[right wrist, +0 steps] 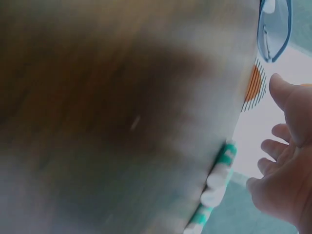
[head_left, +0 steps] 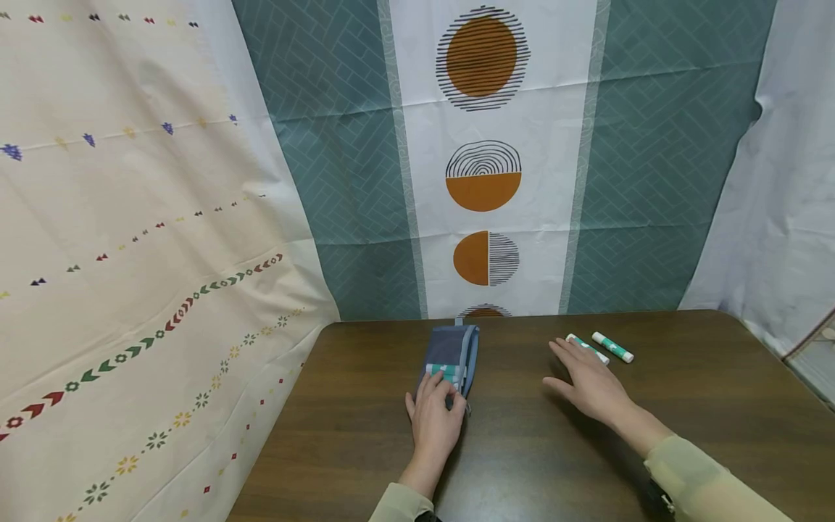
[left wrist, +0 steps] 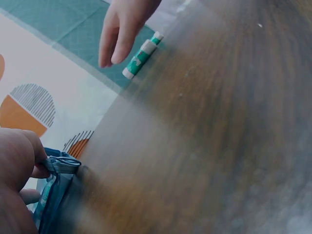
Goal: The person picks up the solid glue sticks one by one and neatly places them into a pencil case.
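A blue zip pouch [head_left: 450, 342] lies near the back edge of the table, with green-and-white glue sticks [head_left: 442, 370] showing at its front part. My left hand [head_left: 433, 424] pinches the near edge of this pouch, thumb and fingers curled at its zipped rim [left wrist: 63, 163]. To the right, my right hand [head_left: 590, 388] hovers with fingers spread and nothing in its grasp. Its fingertips overlap one loose glue stick [head_left: 599, 356] in the head view. A second glue stick [head_left: 613, 347] lies just right of that one.
The brown wooden table [head_left: 522, 464] ends at a patterned cloth [head_left: 496, 181] hanging behind it. A cream embroidered curtain [head_left: 130, 290] hangs along the left side, and a white cloth [head_left: 796, 181] along the right.
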Motion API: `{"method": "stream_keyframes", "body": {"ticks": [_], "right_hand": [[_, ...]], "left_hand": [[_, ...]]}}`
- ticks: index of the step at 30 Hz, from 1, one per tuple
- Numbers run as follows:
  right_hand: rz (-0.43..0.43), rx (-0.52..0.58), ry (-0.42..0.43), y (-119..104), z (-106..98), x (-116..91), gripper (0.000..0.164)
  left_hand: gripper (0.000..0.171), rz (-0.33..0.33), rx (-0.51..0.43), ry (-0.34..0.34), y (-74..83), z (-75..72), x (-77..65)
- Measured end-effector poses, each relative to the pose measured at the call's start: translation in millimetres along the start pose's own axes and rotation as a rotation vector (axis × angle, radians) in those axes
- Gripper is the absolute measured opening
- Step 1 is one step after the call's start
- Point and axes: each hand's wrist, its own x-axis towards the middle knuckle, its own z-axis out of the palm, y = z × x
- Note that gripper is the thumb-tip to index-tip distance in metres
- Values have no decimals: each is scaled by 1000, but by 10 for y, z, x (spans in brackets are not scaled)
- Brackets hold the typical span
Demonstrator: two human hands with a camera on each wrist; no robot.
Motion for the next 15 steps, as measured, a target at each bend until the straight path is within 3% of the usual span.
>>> {"method": "stream_keyframes", "body": {"ticks": [15], "right_hand": [[14, -23, 54, 393, -153, -240, 81]], "left_hand": [[27, 1, -12, 1, 1, -10, -11]]}}
